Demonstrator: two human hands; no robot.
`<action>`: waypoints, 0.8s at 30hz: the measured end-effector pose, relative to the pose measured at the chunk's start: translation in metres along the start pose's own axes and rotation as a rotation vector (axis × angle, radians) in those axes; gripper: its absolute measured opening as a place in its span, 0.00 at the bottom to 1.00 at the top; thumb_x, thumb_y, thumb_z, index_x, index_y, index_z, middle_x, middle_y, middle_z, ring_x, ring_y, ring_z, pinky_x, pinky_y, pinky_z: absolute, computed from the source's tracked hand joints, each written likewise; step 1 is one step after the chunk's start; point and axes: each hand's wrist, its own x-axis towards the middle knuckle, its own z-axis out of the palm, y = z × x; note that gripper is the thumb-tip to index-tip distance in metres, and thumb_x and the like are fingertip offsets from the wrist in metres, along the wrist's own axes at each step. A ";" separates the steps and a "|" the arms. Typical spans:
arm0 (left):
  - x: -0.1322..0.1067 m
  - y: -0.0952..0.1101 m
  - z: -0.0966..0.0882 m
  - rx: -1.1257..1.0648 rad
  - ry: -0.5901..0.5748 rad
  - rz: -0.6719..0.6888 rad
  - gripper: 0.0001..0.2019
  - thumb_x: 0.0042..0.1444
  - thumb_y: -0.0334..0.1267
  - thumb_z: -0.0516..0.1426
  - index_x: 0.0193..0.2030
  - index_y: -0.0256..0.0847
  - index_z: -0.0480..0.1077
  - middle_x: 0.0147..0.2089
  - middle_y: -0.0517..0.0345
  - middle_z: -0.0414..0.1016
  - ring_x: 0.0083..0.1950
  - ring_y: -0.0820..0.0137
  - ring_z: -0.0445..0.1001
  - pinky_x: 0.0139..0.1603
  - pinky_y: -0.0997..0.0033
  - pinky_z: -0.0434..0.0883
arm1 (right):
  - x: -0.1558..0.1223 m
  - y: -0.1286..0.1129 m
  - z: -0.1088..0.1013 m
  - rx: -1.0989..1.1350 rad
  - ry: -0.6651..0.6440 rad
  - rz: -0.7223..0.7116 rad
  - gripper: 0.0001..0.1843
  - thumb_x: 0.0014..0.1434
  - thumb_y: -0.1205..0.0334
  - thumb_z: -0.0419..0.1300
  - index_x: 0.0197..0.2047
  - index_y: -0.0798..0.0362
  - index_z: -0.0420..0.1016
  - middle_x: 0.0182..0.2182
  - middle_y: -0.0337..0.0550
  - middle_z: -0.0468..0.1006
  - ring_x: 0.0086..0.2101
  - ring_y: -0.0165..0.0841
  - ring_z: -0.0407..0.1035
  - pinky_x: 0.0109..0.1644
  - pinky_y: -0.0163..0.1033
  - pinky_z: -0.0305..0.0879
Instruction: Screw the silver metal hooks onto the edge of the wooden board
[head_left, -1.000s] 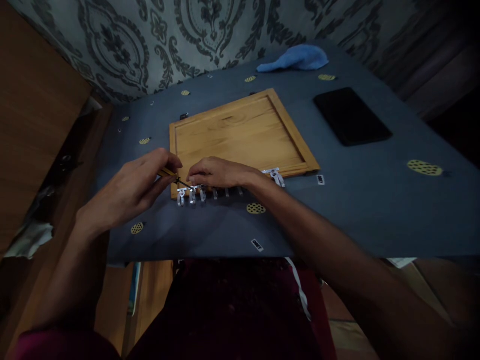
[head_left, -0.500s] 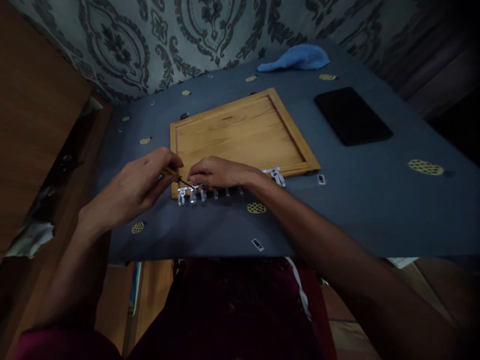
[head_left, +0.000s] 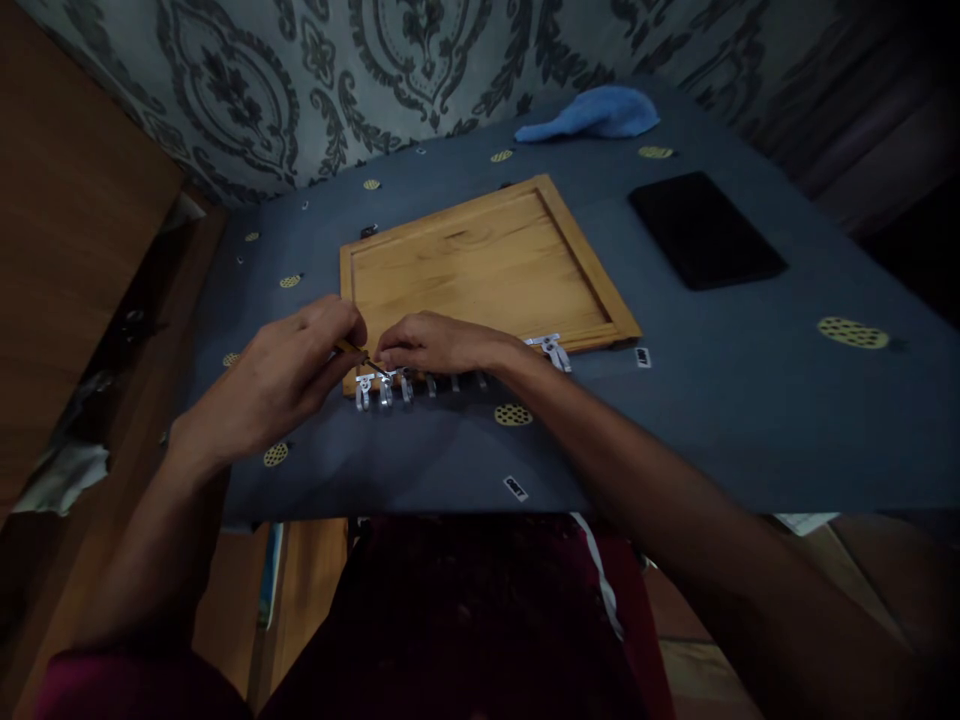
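Note:
A framed wooden panel [head_left: 465,255] lies flat on the table, with a silver metal hook rail [head_left: 364,381] along its near edge. Several hooks hang from the rail past that edge. My left hand [head_left: 281,365] is closed around the yellow handle of a screwdriver [head_left: 377,368]. The thin shaft slants down to the right, its tip at the rail by the second hook from the left. Over the rail's middle lies my right hand [head_left: 431,343], fingers bent and pressed down just beside the screwdriver tip. It hides part of the rail, whose right end shows beyond my wrist.
A dark blue cloth [head_left: 660,410] with pineapple prints covers the table. To the panel's right is a black tablet-like slab [head_left: 706,230]. A crumpled blue rag [head_left: 600,113] lies at the back, below a patterned curtain [head_left: 322,90]. Wooden furniture [head_left: 75,200] stands on the left.
My left hand has rolled slightly around the screwdriver handle, and its wrist has shifted a little right. The screwdriver tip stays at the same hook. My right hand has hardly moved.

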 end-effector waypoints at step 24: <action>-0.008 0.013 -0.010 0.035 0.128 -0.128 0.05 0.66 0.42 0.54 0.41 0.44 0.67 0.35 0.62 0.72 0.29 0.72 0.68 0.32 0.70 0.65 | 0.002 0.005 0.002 -0.001 0.006 -0.011 0.12 0.67 0.66 0.53 0.36 0.60 0.76 0.26 0.39 0.71 0.28 0.28 0.61 0.34 0.35 0.52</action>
